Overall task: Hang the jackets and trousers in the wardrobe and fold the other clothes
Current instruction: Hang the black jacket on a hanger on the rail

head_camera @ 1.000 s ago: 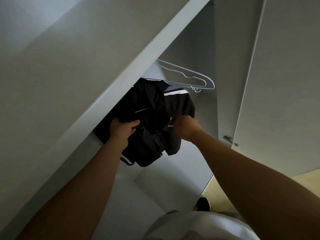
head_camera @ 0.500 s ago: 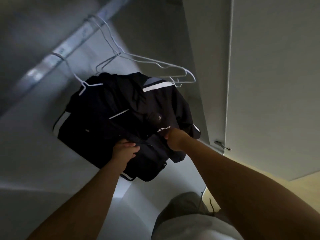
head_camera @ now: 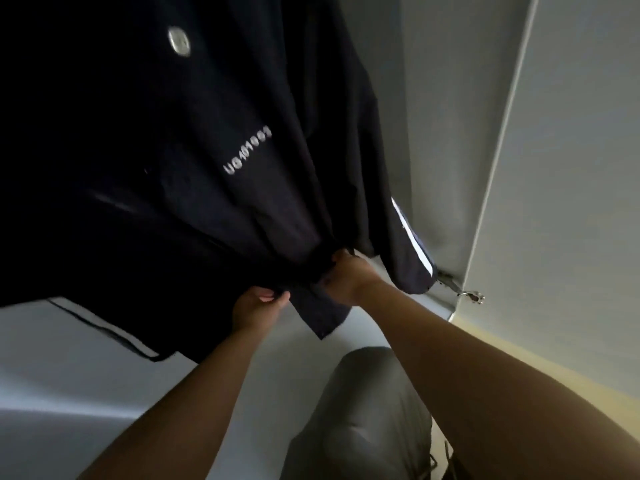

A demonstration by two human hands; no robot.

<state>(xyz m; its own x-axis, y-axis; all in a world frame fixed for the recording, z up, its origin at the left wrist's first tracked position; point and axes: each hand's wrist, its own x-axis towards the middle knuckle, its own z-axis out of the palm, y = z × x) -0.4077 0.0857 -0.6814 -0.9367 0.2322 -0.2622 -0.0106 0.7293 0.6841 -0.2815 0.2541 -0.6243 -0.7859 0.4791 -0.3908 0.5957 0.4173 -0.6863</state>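
1. Head view: the left hand (head_camera: 258,308) and the right hand (head_camera: 346,277) sit close together, each gripping the lower front hem of the dark jacket (head_camera: 166,161).
2. The jacket hangs inside the white wardrobe (head_camera: 433,98), beside its open door (head_camera: 571,168).
3. The person's grey trouser leg (head_camera: 363,417) shows below.

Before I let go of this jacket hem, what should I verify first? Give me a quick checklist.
1. Left hand grip on the jacket hem: ok, fingers curl round the fabric.
2. Right hand grip on the hem: ok, it holds bunched fabric.
3. Jacket seated on hanger and rail: cannot tell, both out of view.
4. Front hanging smooth: not ok, folds pull toward the grips.
5. Sleeve clear of the door hinge: cannot tell, the cuff hangs close by it.
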